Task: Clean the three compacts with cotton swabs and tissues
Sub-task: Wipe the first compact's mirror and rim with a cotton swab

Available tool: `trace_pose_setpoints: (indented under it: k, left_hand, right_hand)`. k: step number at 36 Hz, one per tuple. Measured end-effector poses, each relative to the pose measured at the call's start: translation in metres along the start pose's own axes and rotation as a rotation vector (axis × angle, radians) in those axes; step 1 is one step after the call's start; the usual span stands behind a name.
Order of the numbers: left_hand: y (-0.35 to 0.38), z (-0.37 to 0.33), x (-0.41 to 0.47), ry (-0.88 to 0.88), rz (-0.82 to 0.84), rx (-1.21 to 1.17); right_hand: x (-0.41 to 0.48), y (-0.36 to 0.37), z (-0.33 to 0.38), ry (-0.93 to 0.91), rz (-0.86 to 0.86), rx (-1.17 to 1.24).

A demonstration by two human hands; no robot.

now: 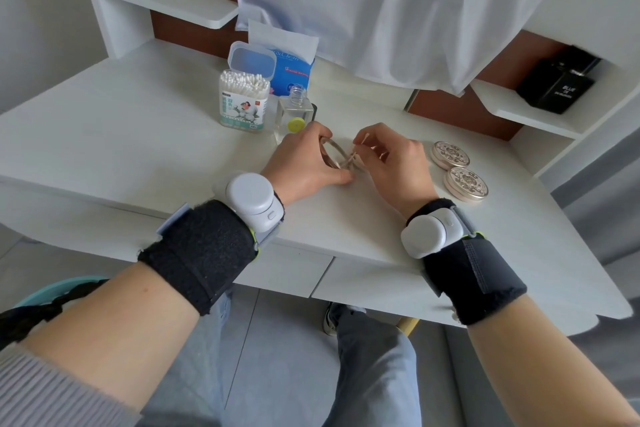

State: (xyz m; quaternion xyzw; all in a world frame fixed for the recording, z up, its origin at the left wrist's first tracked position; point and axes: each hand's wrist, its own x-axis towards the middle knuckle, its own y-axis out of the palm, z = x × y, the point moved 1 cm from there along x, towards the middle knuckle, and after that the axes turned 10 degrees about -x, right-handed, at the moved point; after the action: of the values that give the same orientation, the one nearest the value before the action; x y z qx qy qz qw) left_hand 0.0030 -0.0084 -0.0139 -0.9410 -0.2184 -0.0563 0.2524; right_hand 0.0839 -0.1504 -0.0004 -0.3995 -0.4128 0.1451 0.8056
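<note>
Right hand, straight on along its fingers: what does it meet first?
Likely the compact gripped by the left hand; the right hand points left at it, its cotton swab seemingly touching the rim. Depth is unclear.

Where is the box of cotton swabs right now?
In the head view, the cotton swab box stands open on the desk, just left of the glass bottle and in front of the blue tissue pack.

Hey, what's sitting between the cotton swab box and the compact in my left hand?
In the head view, a clear glass bottle stands there, close beside the cotton swab box and just beyond the left hand gripping the compact.
</note>
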Motion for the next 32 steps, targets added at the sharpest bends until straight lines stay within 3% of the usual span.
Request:
trace_pose_setpoints:
  k: [5,32]
  left_hand:
    - [0.0009,0.0003,-0.0006,-0.003,0.006,0.006]
    - [0.0011,0.0008,0.0007,0.002,0.007,0.017]
  right_hand:
    - [0.0,-0.0029,0.0001,-0.001,-0.033,0.081]
    - [0.0,0.0007,0.0001,-0.06,-0.022,-0.044]
